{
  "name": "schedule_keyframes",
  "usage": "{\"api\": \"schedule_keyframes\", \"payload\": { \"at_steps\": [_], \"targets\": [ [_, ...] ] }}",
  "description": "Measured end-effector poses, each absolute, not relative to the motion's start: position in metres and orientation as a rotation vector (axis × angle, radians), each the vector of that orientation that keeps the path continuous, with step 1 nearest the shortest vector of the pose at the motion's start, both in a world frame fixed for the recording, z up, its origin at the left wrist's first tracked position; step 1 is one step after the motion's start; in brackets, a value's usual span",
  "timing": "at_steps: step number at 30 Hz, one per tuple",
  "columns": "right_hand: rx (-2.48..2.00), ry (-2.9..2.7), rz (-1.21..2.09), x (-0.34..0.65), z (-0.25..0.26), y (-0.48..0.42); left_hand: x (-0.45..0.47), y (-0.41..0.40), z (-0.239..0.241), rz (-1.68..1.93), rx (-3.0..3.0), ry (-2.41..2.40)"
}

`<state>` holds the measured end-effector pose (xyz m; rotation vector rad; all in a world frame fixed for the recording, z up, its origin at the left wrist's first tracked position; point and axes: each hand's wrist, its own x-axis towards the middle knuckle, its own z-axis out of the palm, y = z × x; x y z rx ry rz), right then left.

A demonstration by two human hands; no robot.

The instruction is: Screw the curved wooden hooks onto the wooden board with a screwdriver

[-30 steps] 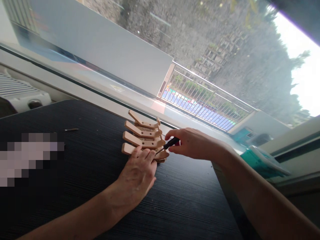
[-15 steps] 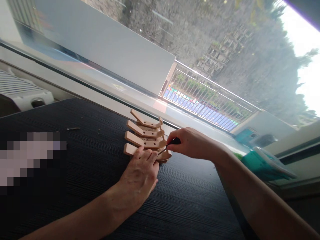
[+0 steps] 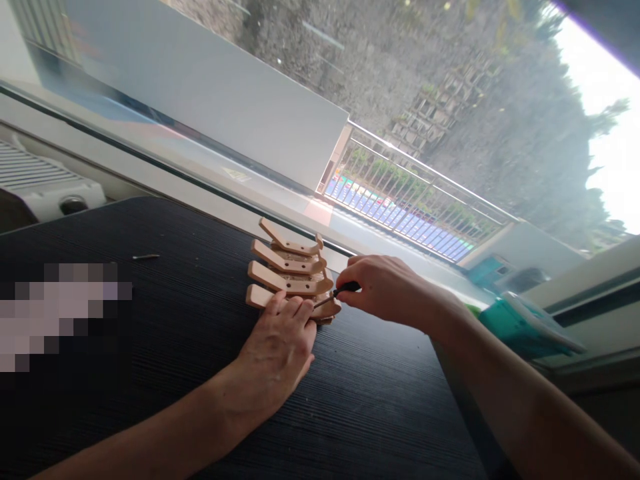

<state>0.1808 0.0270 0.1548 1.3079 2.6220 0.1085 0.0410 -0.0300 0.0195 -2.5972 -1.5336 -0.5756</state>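
Observation:
A pale wooden rack of several angled hooks lies on the black table near its far edge. My left hand rests flat beside it, fingertips pressing down on the nearest hook. My right hand is closed round a small screwdriver with a black handle. Its thin metal tip points into the rack's right end, just above my left fingertips.
A loose screw lies on the table to the left. A white radiator stands at the far left below the window sill. A teal object sits off the table's right side. A blurred patch covers the table's left.
My right hand has shifted its grip on the screwdriver, so less of the black handle shows. The left hand and the rack have stayed put.

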Motion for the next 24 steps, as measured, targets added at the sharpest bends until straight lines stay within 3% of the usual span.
{"api": "schedule_keyframes", "payload": {
  "at_steps": [24],
  "targets": [
    [1.272, 2.636, 0.065, 0.173, 0.156, 0.030, 0.041, -0.030, 0.018, -0.612, -2.616, -1.551]
  ]
}}
